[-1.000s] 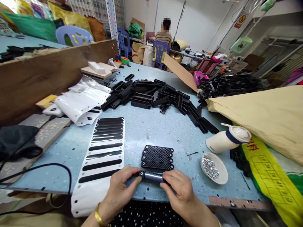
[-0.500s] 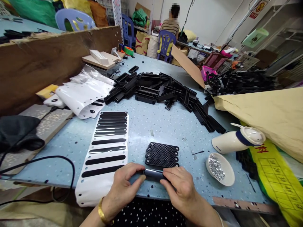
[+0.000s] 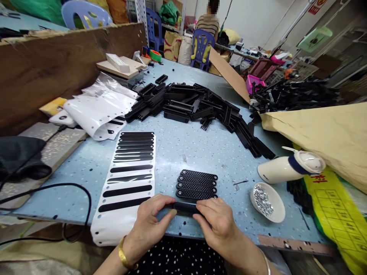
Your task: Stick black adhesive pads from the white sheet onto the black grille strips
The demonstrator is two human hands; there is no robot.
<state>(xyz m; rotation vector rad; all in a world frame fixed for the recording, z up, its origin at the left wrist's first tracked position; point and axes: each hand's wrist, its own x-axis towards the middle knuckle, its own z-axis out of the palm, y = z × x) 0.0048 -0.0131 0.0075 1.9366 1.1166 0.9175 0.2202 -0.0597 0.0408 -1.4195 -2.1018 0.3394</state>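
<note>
Both hands pinch one black elongated strip-shaped piece [image 3: 185, 208] above the table's near edge. My left hand [image 3: 155, 215] has its thumb and fingers closed on the left end. On the right end, the fingers of my right hand [image 3: 216, 219] are closed; they cover that end. Just beyond lie several black textured bars [image 3: 197, 184] side by side, with a metal-coloured dot near their ends. To the left, a white backing sheet [image 3: 120, 223] carries several black adhesive strips [image 3: 127, 192] with rounded ends.
A white bowl [image 3: 279, 204] of small silvery parts and a cream bottle [image 3: 275, 169] are at right. Black slotted parts [image 3: 177, 103] form a curved heap behind. White sheets [image 3: 94, 110] lie at left; a cable [image 3: 83, 187] loops there. A person [image 3: 207, 25] sits far back.
The piece between the hands has tilted slightly, and its glossy reflection has dulled. Both hands keep their grip almost in place. The camera view has shifted a little.
</note>
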